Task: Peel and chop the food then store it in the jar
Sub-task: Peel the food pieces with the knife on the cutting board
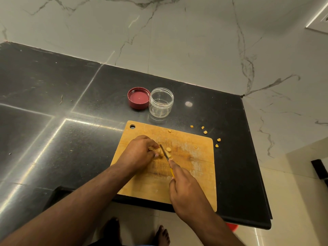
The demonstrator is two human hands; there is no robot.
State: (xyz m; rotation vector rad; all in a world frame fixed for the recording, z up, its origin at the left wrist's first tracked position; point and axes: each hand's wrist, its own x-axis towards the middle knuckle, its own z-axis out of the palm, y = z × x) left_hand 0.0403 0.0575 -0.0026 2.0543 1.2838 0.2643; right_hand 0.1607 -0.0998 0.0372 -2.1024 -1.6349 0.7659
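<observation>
On the wooden cutting board (191, 167) my left hand (140, 152) pinches a pale yellow piece of food (154, 148), mostly hidden under the fingers. My right hand (184, 189) grips a yellow-handled knife (164, 152), forefinger along its spine, with the blade set down right beside the left fingertips. Small cut bits (168, 149) lie just right of the blade. The clear jar (161, 102) stands empty and uncapped behind the board, with its red lid (138, 97) upside down to its left.
Several small yellow bits (205, 132) are scattered on the black countertop (53, 103) past the board's right corner. The board's near edge overhangs the counter's front edge. A marble wall (177, 32) rises behind. My bare feet (161, 235) stand on the tiled floor below.
</observation>
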